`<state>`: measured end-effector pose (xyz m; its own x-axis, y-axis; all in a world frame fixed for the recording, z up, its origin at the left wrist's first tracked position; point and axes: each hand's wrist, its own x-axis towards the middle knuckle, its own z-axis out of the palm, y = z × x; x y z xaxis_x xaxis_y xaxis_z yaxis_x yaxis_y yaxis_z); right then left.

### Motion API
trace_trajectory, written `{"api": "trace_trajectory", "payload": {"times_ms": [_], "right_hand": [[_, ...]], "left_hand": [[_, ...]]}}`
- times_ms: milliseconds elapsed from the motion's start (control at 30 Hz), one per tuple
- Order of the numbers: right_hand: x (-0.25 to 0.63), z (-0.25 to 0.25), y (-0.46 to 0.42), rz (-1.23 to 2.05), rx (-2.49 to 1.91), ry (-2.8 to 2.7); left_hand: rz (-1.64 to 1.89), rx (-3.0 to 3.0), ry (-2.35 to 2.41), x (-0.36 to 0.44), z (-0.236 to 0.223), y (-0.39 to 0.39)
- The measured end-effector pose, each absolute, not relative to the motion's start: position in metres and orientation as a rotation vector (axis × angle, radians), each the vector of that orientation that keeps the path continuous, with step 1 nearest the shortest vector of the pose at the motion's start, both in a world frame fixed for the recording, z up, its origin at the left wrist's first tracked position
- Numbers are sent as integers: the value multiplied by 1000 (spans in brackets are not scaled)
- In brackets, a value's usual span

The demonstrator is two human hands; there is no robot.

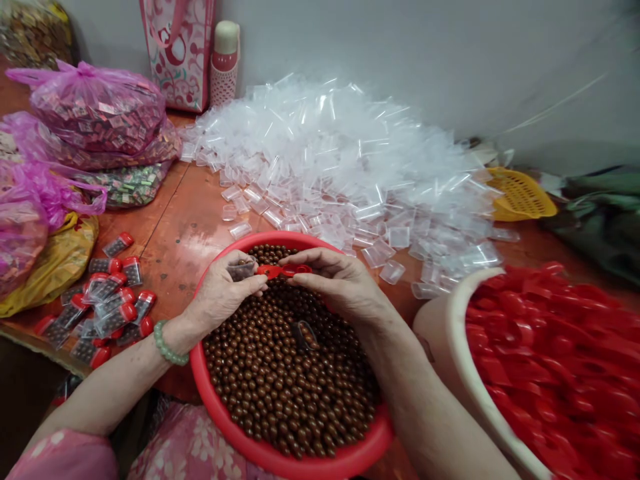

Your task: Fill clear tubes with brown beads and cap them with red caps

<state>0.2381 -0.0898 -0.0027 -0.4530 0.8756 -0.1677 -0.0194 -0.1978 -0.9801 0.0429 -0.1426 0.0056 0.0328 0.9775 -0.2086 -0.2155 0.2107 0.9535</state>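
My left hand (223, 291) is closed round a small clear plastic tube (242, 269) with dark contents, held on its side. Between the fingers of my right hand (340, 280) is a red plastic cap (280, 271), its left end right at the tube's mouth. Whether cap and tube touch I cannot tell. Both hands are over a red basin (200, 373) filled with shiny brown balls (280, 380). Among the balls lies another clear tube (305, 335), partly sunk in.
Filled tubes with red caps (107, 300) lie at left, near pink bags (100, 113). Behind the basin spreads a heap of clear tubes (340, 153). A white bucket (445, 313) of red caps (560, 360) stands at right, a yellow basket (520, 193) behind it.
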Motion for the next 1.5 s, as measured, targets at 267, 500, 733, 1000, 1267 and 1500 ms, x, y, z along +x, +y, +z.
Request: {"api": "trace_trajectory", "payload": {"times_ms": [267,500,733,1000,1267,1500], "right_hand": [[232,8,-101,1000,-883,-1753],[226,4,-104,368,-598,-2190],[223,1,-107,321,-629,-2375],[219,-5,-110,551,-872,-2267],[218,-1,-112,1132,-1025,-1785],[216,13,-117,1331,-1083,-1512]], "left_hand": [[1081,680,910,42,2,-141],[1081,751,801,41,1,-139],[1089,713,810,42,-2,-138],[1064,663,783,42,-2,-139],[1099,775,837,38,7,-141],[1060,1013,942,38,11,-141]]}}
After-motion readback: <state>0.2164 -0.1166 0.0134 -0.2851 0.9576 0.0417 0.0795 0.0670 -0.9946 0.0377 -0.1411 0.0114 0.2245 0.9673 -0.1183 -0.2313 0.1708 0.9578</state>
